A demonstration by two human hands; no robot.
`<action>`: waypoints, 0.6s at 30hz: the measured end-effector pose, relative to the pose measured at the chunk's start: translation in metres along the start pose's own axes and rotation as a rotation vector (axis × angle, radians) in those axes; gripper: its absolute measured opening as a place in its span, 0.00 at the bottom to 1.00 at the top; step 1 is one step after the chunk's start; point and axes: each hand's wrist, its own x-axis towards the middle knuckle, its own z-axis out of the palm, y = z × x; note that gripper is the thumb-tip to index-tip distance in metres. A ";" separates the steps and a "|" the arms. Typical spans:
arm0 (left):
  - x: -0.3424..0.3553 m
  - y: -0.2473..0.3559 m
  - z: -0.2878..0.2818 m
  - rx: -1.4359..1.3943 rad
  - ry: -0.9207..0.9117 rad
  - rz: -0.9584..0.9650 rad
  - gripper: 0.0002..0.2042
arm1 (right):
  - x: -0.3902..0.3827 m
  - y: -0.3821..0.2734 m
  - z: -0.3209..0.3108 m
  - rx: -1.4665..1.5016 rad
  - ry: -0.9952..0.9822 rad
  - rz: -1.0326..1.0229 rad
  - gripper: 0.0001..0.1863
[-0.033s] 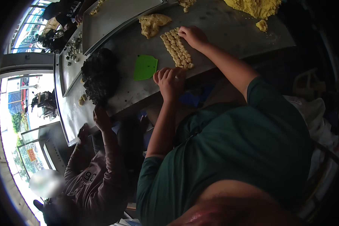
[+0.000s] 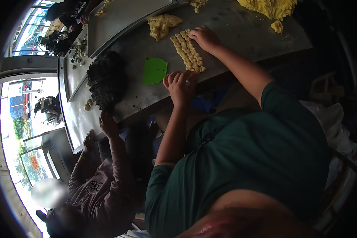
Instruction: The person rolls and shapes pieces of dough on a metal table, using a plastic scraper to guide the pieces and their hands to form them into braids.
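Rows of small pale dough balls lie packed side by side on the metal table. At the far end of these rows is my right hand, its fingertips closed together on a dough ball at the corner. By the near end, at the table's front edge, my left hand is closed with its fingers curled; what they hold, if anything, is hidden. Just left of it a green dough scraper lies flat. Beyond the rows sits a larger lump of pale dough.
A big black dough-like mass rests to the left, with a co-worker's hand at its near side. Farther back are a metal tray and small greyish-green pieces. A yellow crumbly heap stands at the far right.
The whole view has shifted very slightly. The co-worker's other hand has moved a little; my hands keep their places at the dough balls.
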 end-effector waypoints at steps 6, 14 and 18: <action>-0.011 -0.017 -0.004 0.046 0.008 -0.011 0.10 | -0.045 -0.057 -0.029 0.285 0.022 -0.039 0.11; -0.004 -0.004 -0.001 -0.012 -0.068 -0.127 0.14 | -0.123 -0.084 -0.027 0.603 -0.120 0.034 0.11; -0.008 -0.011 -0.003 0.050 -0.099 -0.065 0.13 | -0.122 -0.088 -0.027 0.635 -0.107 -0.032 0.11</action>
